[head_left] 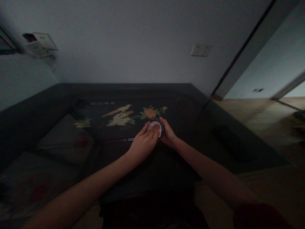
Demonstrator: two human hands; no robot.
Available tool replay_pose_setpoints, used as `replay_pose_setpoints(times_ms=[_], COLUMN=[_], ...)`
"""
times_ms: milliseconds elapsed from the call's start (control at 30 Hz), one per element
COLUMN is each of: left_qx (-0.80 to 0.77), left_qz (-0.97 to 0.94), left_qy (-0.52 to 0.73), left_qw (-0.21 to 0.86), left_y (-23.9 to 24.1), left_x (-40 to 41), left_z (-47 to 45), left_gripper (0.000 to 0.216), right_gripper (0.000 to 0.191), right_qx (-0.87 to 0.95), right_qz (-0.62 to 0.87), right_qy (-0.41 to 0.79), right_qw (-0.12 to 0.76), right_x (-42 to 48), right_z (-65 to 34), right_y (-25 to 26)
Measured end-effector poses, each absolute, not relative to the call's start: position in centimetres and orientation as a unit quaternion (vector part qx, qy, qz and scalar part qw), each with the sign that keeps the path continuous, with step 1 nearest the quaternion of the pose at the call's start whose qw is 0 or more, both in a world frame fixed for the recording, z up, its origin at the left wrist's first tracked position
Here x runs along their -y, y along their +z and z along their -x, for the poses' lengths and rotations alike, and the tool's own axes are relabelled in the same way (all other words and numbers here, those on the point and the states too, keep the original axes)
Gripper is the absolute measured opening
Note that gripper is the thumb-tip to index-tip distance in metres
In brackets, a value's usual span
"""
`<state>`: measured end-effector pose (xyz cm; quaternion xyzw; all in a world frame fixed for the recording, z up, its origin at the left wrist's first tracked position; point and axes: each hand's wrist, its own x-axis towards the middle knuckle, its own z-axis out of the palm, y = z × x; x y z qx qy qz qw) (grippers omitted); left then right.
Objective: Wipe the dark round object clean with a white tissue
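Near the middle of the view, my right hand [168, 133] is curled around the right side of a small round object with a dark, shiny rim, perhaps a glass or a bowl; its kind is hard to make out in the dim light. At its mouth is a white, thin piece [159, 123] that looks like tissue or cloth. The fingers of my left hand [145, 141] press this white piece into the round object, with the thumb along the near left rim. My fingers cover most of both things.
Beneath my hands is a dark, glossy tabletop [190, 105] decorated with a bird [119, 110] and flowers [150, 113]. A dark flat object [231, 143] shows at the right. Behind stands a pale wall with sockets [200, 50]; wooden floor [252, 111] lies to the right.
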<state>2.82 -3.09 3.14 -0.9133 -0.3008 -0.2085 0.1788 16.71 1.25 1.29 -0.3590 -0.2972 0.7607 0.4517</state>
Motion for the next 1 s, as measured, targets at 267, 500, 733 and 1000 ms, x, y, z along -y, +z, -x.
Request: replay_pose_setpoints(times_ms=[267, 500, 733, 1000], left_qx=[0.326, 0.261, 0.284, 0.278], left_qz=[0.908, 0.921, 0.923, 0.93], left_qy=[-0.181, -0.227, -0.193, -0.115], left_qw=[0.189, 0.177, 0.173, 0.211], left_y=[4.1, 3.1, 3.9, 4.7], left_x=[3.5, 2.6, 2.6, 3.6], left_z=[-2.5, -2.4, -2.0, -1.1], left_gripper=[0.019, 0.025, 0.03, 0.035], right_gripper=[0.052, 0.052, 0.049, 0.049], right_qx=[0.329, 0.329, 0.303, 0.349], right_qz=[0.342, 0.347, 0.357, 0.342], right_qy=[0.762, 0.743, 0.804, 0.821], right_qw=[0.44, 0.467, 0.367, 0.294], right_x=[-1.1, -1.4, -1.4, -1.7], right_z=[-16.7, -16.7, -17.6, -17.7], right_y=[1.0, 0.7, 1.5, 1.2])
